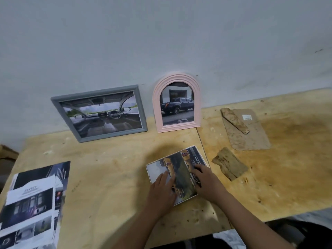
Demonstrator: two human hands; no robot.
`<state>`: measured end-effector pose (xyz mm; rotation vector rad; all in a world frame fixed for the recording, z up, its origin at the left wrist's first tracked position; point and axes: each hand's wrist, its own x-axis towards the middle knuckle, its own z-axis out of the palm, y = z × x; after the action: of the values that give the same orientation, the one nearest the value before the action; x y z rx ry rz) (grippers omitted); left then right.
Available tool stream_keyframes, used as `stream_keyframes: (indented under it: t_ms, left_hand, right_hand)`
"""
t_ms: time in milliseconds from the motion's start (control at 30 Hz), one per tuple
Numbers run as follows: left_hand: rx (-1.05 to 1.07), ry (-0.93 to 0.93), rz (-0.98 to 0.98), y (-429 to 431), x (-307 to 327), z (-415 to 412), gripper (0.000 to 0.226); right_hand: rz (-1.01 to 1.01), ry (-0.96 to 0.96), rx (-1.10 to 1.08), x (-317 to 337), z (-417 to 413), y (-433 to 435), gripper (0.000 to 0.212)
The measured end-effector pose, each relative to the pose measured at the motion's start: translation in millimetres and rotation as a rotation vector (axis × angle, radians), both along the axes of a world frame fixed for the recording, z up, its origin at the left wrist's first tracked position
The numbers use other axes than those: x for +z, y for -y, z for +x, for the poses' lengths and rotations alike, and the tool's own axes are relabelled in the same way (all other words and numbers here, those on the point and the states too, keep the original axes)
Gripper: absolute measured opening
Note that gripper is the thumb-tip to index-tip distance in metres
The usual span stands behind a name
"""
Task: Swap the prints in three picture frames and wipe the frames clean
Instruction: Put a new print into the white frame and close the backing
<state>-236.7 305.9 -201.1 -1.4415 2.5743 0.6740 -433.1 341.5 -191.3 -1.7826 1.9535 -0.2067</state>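
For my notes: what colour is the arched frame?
The arched frame is pale pink; the head view shows it.

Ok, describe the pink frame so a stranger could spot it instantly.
Look along the grey wall where it meets the wooden table. Two frames lean there side by side; take the right one, the pink frame. Unlike the rectangular grey frame beside it, it is arched and holds a pickup truck print.

The pale wooden surface (107, 177), stained darker out to the right of the right hand (206, 182), runs back to a plain grey wall (161, 33). A seam (202, 141) between its two boards passes close by that hand. Far off beyond the left hand (161, 189), a brown object (7, 151) shows at the surface's edge.
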Motion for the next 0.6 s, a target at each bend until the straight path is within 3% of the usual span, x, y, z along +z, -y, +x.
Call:
stream_keyframes:
  t_ms: [233,367,467,600]
  left_hand:
    - [0.024,-0.091,-0.027,22.7,-1.9,-27.8,0.038]
    - [0.122,-0.208,-0.052,47.8,6.9,-79.5,0.023]
    - [0.157,-0.255,0.039,67.3,12.1,-141.7,0.025]
    - [0.268,-0.362,0.247,77.1,15.6,-233.9,0.030]
  right_hand:
    - [-0.021,0.204,-0.019,0.6,-20.3,6.5,0.027]
    - [0.069,0.310,0.059,16.6,-77.0,17.4,0.026]
    - [0.055,0.366,-0.036,29.0,-135.0,17.6,0.032]
    - [-0.044,0.359,-0.328,39.5,-216.3,12.4,0.038]
